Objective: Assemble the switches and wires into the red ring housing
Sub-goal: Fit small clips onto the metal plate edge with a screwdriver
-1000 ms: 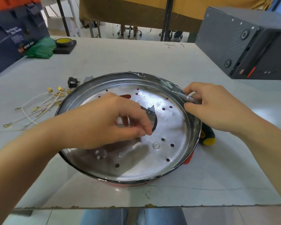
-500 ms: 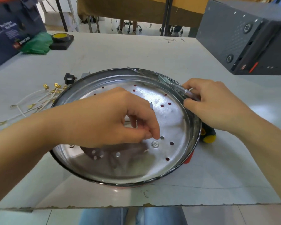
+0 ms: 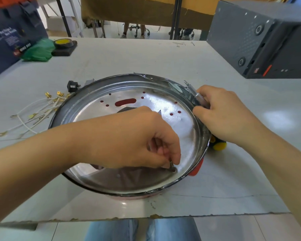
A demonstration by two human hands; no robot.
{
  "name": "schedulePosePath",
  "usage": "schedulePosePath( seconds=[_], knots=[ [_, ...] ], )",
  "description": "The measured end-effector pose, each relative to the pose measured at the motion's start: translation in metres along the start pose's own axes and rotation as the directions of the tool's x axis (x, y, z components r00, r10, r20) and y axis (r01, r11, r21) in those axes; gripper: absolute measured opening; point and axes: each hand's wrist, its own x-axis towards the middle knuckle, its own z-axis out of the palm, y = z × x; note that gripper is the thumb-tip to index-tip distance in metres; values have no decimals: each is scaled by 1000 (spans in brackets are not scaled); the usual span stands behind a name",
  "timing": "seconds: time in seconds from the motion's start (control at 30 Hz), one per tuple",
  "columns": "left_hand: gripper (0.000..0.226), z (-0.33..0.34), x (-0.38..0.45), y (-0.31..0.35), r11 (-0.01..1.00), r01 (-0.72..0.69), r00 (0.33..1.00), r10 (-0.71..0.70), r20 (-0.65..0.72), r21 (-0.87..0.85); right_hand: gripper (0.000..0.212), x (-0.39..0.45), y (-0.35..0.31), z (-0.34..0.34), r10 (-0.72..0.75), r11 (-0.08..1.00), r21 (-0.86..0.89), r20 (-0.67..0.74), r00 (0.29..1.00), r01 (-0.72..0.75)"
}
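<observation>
Head view shows the left hand [image 3: 137,138] pinching a small screw [image 3: 171,166] over the metal plate [image 3: 163,108] seated in the red ring housing [image 3: 195,168], just left of the right hand [image 3: 224,113] gripping a screwdriver [image 3: 197,96] at the rim; seating that screw probably comes next.

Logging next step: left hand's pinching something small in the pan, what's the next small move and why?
Probably seat it: the left hand pinches a small dark part, likely a screw, tip down at the metal pan's floor, while the right hand holds a screwdriver at the rim. No hole visible beneath.
</observation>
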Motion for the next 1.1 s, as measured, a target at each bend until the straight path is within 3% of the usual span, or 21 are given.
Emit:
schedulePosePath(
  seconds=[0.17, 0.53, 0.97, 1.1],
  knots=[
    [12, 0, 1, 3, 999, -10, 999, 9, 33, 37, 6, 0, 0, 1, 6, 1000, 5, -11, 1000, -6],
    [15, 0, 0, 4, 999, -25, 999, 23, 47, 45, 22, 0, -1, 0, 5, 1000, 2, -10, 1000, -5],
    [13, -1, -4, -8, 999, -14, 1000, 14, 17, -43, 4, -2, 0, -4, -20, 1000, -12, 36, 999, 20],
    [13, -1, -4, -10, 998, -11, 1000, 11, 5, -67, 15, -3, 0, -5, -19, 1000, -2, 51, 999, 19]
  ],
)
